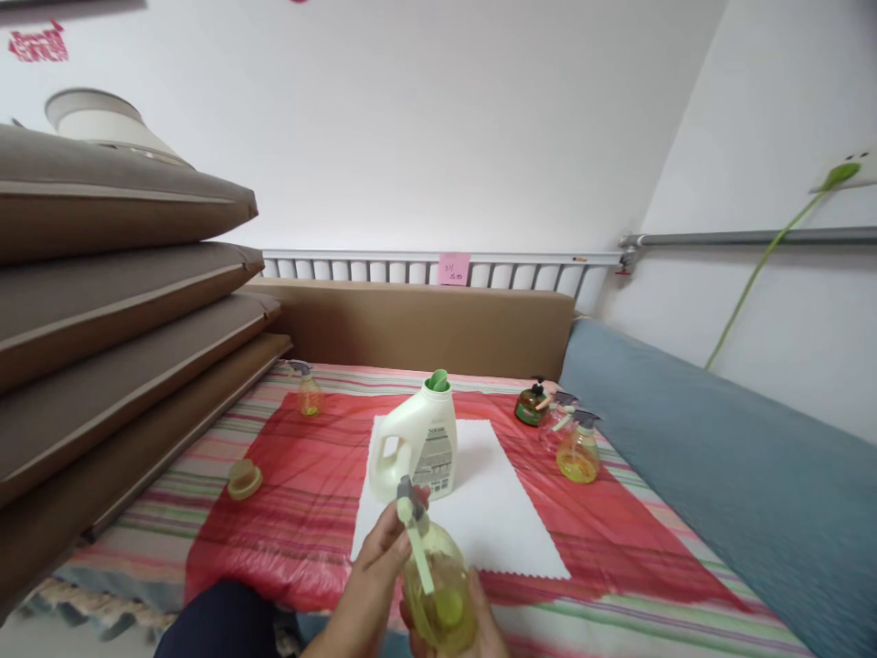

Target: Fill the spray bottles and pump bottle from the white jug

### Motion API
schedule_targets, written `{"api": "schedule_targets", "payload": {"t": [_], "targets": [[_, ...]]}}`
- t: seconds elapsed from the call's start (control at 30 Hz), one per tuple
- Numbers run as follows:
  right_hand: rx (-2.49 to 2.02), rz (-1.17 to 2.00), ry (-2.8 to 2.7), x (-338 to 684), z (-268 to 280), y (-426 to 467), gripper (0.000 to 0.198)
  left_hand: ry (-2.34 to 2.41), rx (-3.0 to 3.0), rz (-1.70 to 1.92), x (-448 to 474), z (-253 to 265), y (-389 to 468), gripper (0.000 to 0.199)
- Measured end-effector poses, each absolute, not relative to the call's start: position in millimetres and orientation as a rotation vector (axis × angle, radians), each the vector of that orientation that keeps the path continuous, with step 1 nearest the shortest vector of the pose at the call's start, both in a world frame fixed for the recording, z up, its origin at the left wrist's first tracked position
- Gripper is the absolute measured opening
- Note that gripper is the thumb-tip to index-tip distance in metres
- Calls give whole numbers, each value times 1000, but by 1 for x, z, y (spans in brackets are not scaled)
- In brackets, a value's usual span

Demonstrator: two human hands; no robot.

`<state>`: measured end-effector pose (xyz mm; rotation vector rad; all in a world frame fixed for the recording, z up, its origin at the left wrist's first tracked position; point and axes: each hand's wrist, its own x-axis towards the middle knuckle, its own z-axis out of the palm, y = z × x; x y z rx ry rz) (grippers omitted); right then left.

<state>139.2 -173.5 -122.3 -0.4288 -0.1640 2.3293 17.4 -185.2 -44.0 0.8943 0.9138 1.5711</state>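
Low in the view, close to me, is a clear spray bottle (pixel 438 594) with yellowish liquid inside and a grey and pale green trigger head (pixel 409 503). My left hand (pixel 374 567) is closed at the trigger head and neck, its thumb and fingers on the left side. Around the lower body of the bottle my right hand (pixel 485 614) is closed, partly hidden behind it. Just beyond stands a white detergent jug (pixel 419 443) with a green inner spout (pixel 438 379); its neck shows no cap. The jug rests upright on a white sheet (pixel 507 521).
Red plastic film (pixel 288 512) covers striped cloth. A spray bottle (pixel 310 397) and a pale cap (pixel 244 479) are left; a dark pump bottle (pixel 531 405) and spray bottles (pixel 579 460) are right. Stacked brown cushions (pixel 123 274) rise at left, a blue cushion (pixel 685 439) at right.
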Motion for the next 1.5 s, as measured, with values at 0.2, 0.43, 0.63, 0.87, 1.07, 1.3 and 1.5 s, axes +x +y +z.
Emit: {"api": "schedule_targets", "payload": {"t": [0.2,0.43,0.63,0.87,1.07,1.3,1.5], "targets": [[-416,2346,-175,133,-127,-173,45,912,874,1670,10,-39,-176,29],[-412,2299,-219,134,-115,-179,46,920,848,1681,15,-30,-181,42],[-386,2322,-256,139,-101,-181,46,950,791,1619,16,-27,-181,33],[-417,2268,-241,140,-101,-183,48,921,851,1543,11,-30,-181,34],[-424,2171,-279,139,-98,-187,50,994,866,1708,13,-34,-174,34],[-417,2151,-273,142,-99,-185,50,986,878,1608,14,-34,-179,36],[-421,2155,-296,141,-104,-184,55,987,875,1675,2,-34,-176,40]]}}
